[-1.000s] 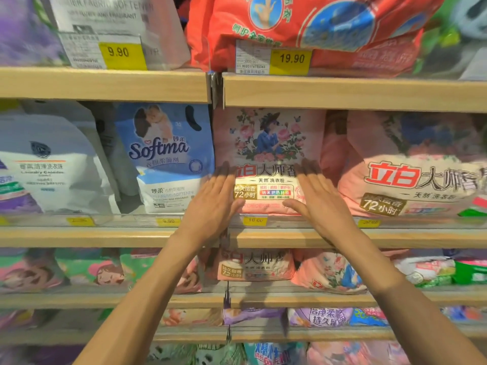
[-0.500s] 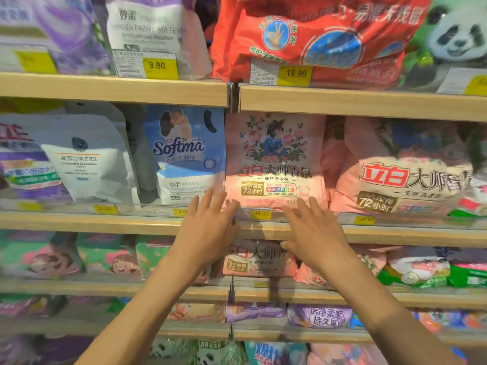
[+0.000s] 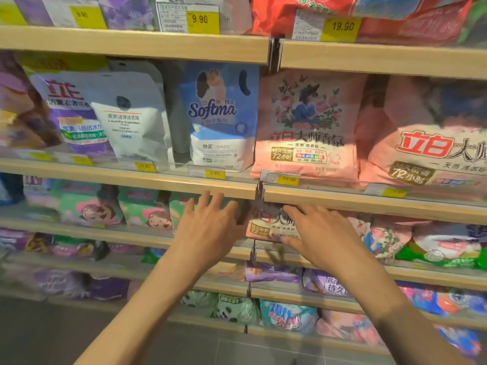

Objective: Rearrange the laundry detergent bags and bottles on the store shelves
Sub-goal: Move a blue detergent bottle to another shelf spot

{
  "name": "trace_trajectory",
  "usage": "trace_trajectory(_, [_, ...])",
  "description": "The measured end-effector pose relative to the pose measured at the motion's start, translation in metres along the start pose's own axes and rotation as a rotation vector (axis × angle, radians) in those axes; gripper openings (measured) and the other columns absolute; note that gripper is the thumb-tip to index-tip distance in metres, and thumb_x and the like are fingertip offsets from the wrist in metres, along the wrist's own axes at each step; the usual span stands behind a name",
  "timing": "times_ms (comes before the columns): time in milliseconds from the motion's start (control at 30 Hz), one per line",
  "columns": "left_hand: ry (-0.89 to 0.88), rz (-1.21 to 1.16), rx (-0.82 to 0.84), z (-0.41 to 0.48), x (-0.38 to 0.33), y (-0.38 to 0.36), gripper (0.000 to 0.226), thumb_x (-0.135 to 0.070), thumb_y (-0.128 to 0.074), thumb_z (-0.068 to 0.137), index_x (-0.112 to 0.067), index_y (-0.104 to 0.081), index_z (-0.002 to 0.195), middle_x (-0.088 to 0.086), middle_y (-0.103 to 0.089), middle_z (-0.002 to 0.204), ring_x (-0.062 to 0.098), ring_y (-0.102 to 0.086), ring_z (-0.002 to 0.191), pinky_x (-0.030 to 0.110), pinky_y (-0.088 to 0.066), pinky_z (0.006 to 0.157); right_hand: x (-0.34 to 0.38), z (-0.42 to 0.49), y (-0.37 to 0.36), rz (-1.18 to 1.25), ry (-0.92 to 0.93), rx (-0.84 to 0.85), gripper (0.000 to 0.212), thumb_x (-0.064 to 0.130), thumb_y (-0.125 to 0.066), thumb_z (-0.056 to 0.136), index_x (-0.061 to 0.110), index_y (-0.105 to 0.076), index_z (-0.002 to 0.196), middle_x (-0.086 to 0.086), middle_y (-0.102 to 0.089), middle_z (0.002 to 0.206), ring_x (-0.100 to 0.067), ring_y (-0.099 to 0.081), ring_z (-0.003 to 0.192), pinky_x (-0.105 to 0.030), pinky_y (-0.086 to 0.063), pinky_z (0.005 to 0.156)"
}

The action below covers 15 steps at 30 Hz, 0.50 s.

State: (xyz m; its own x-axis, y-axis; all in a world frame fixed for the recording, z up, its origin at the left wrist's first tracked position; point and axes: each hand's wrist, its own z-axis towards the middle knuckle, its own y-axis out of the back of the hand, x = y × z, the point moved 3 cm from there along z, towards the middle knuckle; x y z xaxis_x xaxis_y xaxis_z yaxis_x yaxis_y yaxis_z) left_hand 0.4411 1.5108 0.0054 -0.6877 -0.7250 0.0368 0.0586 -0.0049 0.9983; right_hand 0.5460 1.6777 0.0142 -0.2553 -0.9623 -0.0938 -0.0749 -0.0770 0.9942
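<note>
Both hands are empty, fingers spread: the left hand [image 3: 208, 230] and right hand [image 3: 324, 235] flank a small pink detergent bag [image 3: 266, 222] on the lower shelf [image 3: 210, 246], near it, though contact is too blurred to tell. That bag looks like the next to straighten. Above, a tall pink bag [image 3: 305, 125] stands upright and square on the middle shelf [image 3: 369, 201], seemingly sorted; its print reads "72小时", its tag [image 3: 288, 179] 10.00. Left of it stands a blue Softma pouch [image 3: 221, 114], then a white "Laundry Capsules" pouch [image 3: 129, 119]. The lower rows look jumbled, so most work remains.
</note>
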Motion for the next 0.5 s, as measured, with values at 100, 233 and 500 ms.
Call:
trace_trajectory(100, [0.054,-0.017,-0.001,-0.023,0.012,0.003,0.051,-0.053,-0.042,0.100,-0.025,-0.043,0.143,0.003,-0.041,0.151,0.029,-0.032,0.144,0.048,-0.035,0.113,0.015,0.000,0.000,0.009,0.052,0.029,0.066,0.053,-0.045,0.098,0.022,-0.025,0.153,-0.006,-0.040,0.150,-0.028,-0.037,0.138,-0.043,-0.041,0.103])
trace_trajectory(233, [0.164,-0.016,-0.028,-0.063,0.032,0.010,0.054,-0.055,-0.041,0.100,-0.027,-0.040,0.147,0.001,-0.041,0.152,0.027,-0.034,0.142,0.044,-0.036,0.111,0.042,-0.001,0.004,0.032,0.179,0.026,0.065,0.055,-0.045,0.098,0.024,-0.026,0.152,-0.005,-0.041,0.148,-0.029,-0.039,0.135,-0.042,-0.042,0.101])
trace_trajectory(500, [0.424,-0.171,-0.021,-0.150,0.033,0.014,0.056,-0.058,-0.046,0.098,-0.030,-0.041,0.147,-0.005,-0.043,0.151,0.022,-0.037,0.142,0.042,-0.041,0.107,0.075,-0.031,0.002,0.024,0.426,0.013,0.067,0.056,-0.045,0.097,0.026,-0.023,0.153,-0.005,-0.040,0.150,-0.029,-0.043,0.132,-0.042,-0.044,0.099])
